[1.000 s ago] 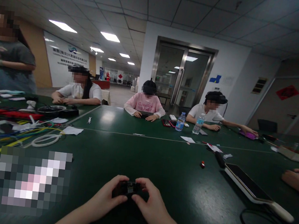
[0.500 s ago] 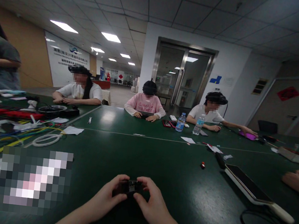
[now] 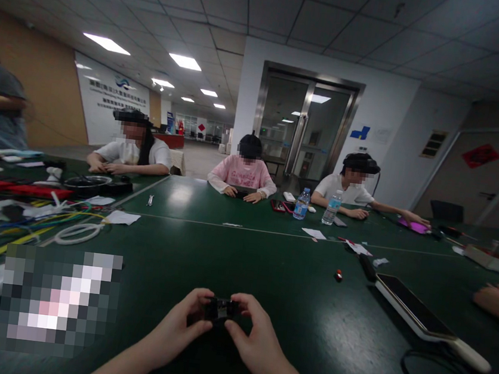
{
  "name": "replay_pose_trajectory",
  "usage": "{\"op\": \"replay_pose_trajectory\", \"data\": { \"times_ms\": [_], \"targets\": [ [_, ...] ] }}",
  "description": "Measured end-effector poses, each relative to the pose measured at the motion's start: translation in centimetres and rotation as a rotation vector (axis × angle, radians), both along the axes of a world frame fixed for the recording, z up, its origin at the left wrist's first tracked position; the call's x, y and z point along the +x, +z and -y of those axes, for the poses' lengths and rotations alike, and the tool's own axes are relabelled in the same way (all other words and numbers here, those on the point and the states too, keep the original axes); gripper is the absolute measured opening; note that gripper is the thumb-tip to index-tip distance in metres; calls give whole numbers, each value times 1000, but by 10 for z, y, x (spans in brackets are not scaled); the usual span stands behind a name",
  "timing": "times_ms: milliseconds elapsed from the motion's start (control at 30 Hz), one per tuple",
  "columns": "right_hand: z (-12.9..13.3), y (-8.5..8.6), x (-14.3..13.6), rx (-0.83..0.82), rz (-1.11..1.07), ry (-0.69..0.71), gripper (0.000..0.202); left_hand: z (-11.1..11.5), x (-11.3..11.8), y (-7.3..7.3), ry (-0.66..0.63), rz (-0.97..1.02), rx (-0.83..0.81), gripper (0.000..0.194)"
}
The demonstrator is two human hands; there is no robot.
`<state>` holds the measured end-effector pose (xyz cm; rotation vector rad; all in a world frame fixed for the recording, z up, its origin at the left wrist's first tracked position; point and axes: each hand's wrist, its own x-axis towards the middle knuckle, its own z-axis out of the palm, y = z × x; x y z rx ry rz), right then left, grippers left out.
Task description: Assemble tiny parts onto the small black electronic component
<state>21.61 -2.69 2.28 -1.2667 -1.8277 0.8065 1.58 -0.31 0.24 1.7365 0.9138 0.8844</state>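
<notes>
Between my two hands is a small dark box-like object (image 3: 221,311) with a greyish patch on its middle; its exact kind is too small to make out. My left hand (image 3: 187,318) grips its left end, index finger on top and thumb at the near lower edge. On the opposite end, my right hand (image 3: 251,326) holds it in the same way. The object is just above the green table (image 3: 153,356), and the fingers hide both of its ends.
To the left lie a coiled white tube (image 3: 77,234), cables and a pixelated patch. A phone-like device on a white handled holder (image 3: 418,308), black cable (image 3: 408,373) and small red item (image 3: 338,274) are at right. Two bottles (image 3: 301,205) stand farther back. Several people sit around.
The dark object is tilted slightly and raised a little, with my fingers shifting with it. At far left, the standing person has moved left.
</notes>
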Motion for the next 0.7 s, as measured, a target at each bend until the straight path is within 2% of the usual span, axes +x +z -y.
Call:
{"op": "replay_pose_trajectory", "data": {
  "times_ms": [167,267,433,567,700],
  "targets": [
    [-2,-5,0,43,-33,13,37,-1,1,-2,43,4,32,35],
    [-1,-2,0,62,-39,26,33,-1,0,-3,49,29,34,37],
    [2,5,-1,67,-18,71,29,-1,-1,0,-18,-1,-39,39],
    [1,0,-1,73,-25,123,30,-1,0,2,-63,-24,-84,45],
    [-1,-5,-1,65,-17,150,26,-3,-1,-2,-80,-23,-67,42]
  ]
}}
